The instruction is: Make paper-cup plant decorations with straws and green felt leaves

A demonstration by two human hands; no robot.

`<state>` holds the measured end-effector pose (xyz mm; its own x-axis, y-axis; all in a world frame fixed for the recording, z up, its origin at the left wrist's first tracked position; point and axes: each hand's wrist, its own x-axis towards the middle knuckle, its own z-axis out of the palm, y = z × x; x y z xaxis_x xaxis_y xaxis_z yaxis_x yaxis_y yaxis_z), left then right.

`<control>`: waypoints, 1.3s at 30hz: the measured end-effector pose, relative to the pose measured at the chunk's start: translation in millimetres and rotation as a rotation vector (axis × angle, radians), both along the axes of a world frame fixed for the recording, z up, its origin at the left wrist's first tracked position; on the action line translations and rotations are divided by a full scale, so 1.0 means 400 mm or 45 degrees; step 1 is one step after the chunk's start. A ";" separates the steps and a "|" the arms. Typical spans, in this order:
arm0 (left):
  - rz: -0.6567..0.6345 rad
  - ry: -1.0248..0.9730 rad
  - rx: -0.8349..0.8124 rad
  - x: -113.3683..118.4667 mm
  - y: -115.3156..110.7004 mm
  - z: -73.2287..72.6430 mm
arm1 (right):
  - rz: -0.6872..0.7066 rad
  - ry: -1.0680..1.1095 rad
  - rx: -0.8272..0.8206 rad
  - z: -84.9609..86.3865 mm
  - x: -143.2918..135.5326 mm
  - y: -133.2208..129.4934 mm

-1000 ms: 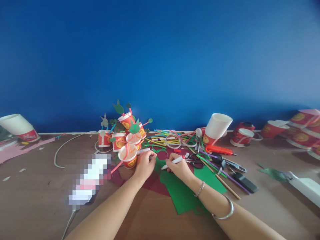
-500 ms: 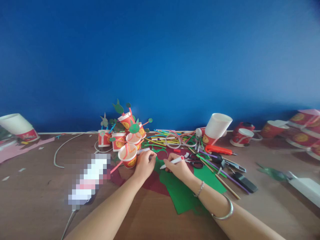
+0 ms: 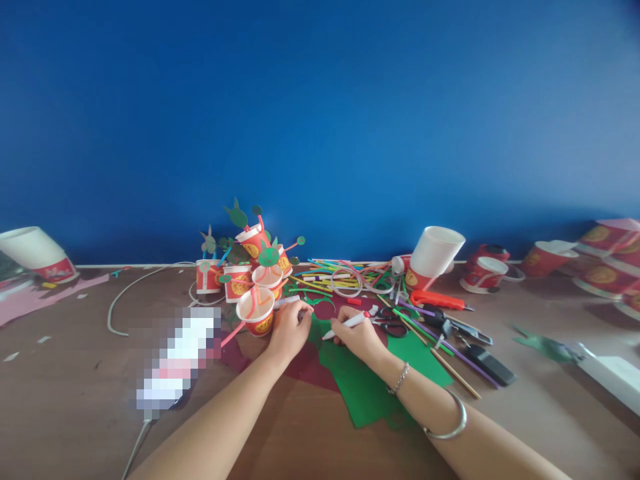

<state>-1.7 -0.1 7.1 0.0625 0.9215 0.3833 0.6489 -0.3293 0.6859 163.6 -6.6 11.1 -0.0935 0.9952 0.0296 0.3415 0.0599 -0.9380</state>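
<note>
My right hand (image 3: 355, 330), wearing bracelets at the wrist, grips a white marker (image 3: 353, 322) with a red end. Its tip points left and down over a green paper sheet (image 3: 363, 390). My left hand (image 3: 293, 325) is closed at the sheet's left edge, fingers curled together; what they pinch is hidden. Dark red paper (image 3: 310, 370) lies under the green. Close to my left hand stands a red and white paper cup (image 3: 255, 313) with pink straws. Behind it are several more cups with straws and green paper leaf shapes (image 3: 269, 256).
Black-handled scissors (image 3: 395, 327), a red marker cap (image 3: 354, 302) and a pile of coloured straws (image 3: 330, 277) lie beyond my hands. Further right are a stack of paper cups (image 3: 435, 257), an orange tool (image 3: 443, 300) and keys (image 3: 443, 323). A blurred-out device (image 3: 180, 360) lies left.
The marker in my right hand has shifted a little, its tip slightly to the right. My left hand and the papers stay in place.
</note>
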 end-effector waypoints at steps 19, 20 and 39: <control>-0.005 0.000 -0.006 0.000 0.001 0.001 | 0.007 0.001 0.002 -0.003 0.001 -0.001; -0.007 0.002 -0.008 0.000 0.001 0.001 | 0.004 -0.001 0.007 -0.002 0.000 -0.001; -0.004 -0.020 -0.019 0.001 -0.002 0.007 | 0.028 0.010 0.020 0.001 -0.003 -0.003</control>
